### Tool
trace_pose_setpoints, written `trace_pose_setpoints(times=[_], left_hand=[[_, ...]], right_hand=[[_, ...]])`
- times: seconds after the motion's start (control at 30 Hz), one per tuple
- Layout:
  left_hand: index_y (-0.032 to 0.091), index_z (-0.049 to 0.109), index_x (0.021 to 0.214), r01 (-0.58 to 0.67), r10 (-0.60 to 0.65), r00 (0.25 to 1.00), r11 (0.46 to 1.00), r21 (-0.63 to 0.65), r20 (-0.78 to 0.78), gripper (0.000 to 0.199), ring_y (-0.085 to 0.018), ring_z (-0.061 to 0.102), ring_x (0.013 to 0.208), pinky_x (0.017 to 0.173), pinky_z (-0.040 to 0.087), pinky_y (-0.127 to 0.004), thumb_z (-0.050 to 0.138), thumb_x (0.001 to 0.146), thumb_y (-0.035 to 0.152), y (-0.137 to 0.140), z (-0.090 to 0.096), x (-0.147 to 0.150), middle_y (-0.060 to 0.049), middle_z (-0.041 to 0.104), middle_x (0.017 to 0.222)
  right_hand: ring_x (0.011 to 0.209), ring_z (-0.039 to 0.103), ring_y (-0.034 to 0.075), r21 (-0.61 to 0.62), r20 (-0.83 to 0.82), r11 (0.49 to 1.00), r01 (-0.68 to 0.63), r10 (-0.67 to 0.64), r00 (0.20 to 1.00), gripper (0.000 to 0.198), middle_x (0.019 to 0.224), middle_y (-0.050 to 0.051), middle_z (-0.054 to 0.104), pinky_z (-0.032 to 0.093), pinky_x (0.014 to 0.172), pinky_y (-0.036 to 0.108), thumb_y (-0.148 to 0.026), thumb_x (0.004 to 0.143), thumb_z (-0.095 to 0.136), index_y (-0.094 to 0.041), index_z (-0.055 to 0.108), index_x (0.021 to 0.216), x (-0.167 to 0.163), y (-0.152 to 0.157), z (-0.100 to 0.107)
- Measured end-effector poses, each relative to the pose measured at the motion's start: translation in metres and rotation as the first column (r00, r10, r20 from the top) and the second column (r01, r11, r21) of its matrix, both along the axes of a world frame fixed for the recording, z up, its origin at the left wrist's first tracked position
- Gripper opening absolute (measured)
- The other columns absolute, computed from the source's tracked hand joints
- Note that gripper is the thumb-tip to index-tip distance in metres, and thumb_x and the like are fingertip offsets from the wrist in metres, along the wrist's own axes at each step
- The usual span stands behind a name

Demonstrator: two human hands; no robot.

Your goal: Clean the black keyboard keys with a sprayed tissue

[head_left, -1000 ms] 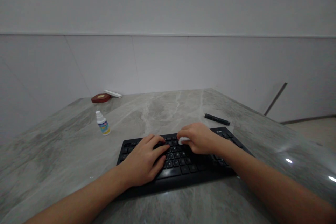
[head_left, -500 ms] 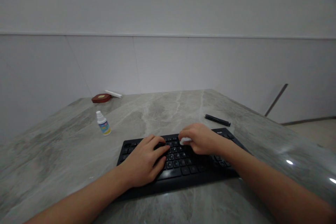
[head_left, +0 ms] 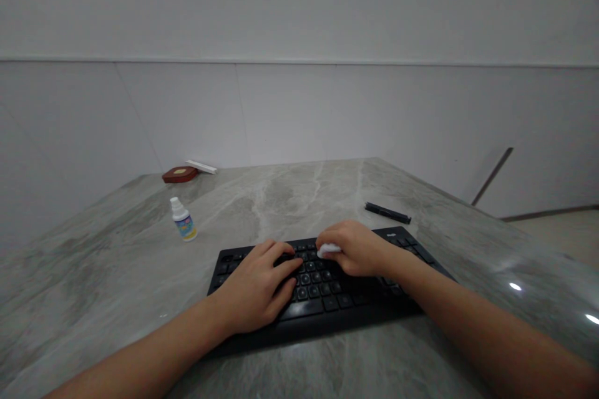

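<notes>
Pinched snugly in the right grip (head_left: 355, 248), between thumb and curled fingers: a white wad (head_left: 329, 250), partly hidden by the hand. Held over the upper key rows near the middle of the black keyboard (head_left: 322, 290); cannot tell for sure whether pressed against the keys or just above. Spread loosely over the left half of the keyboard, palm down, with no object grasped: the left grip (head_left: 257, 287), fingertips resting on the keys. For good control of the wad, probably best to brace the keyboard with the left, press lightly with the right, move in short, even strokes along each row, and avoid snagging loose edges between keys. Just beyond the keyboard's back edge, toward the right: a black stick (head_left: 387, 212), perhaps a pen, lying apart from both grips. Farther out to the left, upright on the grey surface (head_left: 290, 199): a small bottle (head_left: 186, 224) with white top and colourful label, seemingly capped; impossible to judge how full. At the far left, near the wall (head_left: 299, 106): a reddish box (head_left: 179, 175), apparently closed, with any contents hidden. Right beside the box: a white bar (head_left: 202, 167), too small to identify.
</notes>
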State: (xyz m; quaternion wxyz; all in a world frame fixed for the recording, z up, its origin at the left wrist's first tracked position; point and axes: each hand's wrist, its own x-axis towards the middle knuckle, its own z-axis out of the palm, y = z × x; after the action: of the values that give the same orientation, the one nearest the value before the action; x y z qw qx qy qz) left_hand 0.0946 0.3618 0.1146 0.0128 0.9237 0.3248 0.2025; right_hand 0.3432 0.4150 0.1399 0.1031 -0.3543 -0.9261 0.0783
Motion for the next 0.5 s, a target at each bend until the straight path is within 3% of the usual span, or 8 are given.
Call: trace_pose_setpoints(times=[0.1, 0.23, 0.5], left_hand=[[0.014, 0.061, 0.126, 0.001, -0.001, 1.000, 1.000, -0.002, -0.003, 0.034, -0.027, 0.052, 0.111, 0.098, 0.048, -0.048, 0.048, 0.094, 0.017, 0.0007, -0.0005, 0.0000, -0.014, 0.055, 0.121], [0.014, 0.060, 0.127, 0.003, -0.003, 1.000, 1.000, -0.006, -0.006, 0.034, -0.027, 0.052, 0.110, 0.098, 0.048, -0.047, 0.049, 0.095, 0.018, 0.0009, -0.0009, 0.0004, -0.013, 0.055, 0.120], [0.015, 0.060, 0.127, 0.001, -0.001, 1.000, 1.000, -0.006, -0.007, 0.035, -0.027, 0.052, 0.111, 0.098, 0.048, -0.049, 0.048, 0.095, 0.018, 0.0005, -0.0002, 0.0003, -0.014, 0.055, 0.120]], right_hand=[[0.085, 0.067, 0.021, -0.041, -0.013, 0.999, 0.017, -0.018, 1.000, 0.015, 0.088, 0.006, 0.075, 0.044, 0.075, 0.029, -0.019, 0.084, 0.061, -0.020, 0.072, 0.094, 0.0005, -0.0010, 0.0003], [0.088, 0.068, 0.024, 0.012, -0.028, 0.992, 0.123, -0.123, 0.992, 0.018, 0.092, 0.008, 0.075, 0.045, 0.077, 0.032, -0.021, 0.087, 0.059, -0.020, 0.072, 0.099, 0.0003, -0.0004, -0.0019], [0.083, 0.067, 0.020, -0.140, -0.041, 0.990, 0.013, -0.019, 0.999, 0.015, 0.087, 0.005, 0.075, 0.045, 0.076, 0.028, -0.017, 0.082, 0.062, -0.021, 0.074, 0.091, 0.0061, -0.0014, 0.0068]])
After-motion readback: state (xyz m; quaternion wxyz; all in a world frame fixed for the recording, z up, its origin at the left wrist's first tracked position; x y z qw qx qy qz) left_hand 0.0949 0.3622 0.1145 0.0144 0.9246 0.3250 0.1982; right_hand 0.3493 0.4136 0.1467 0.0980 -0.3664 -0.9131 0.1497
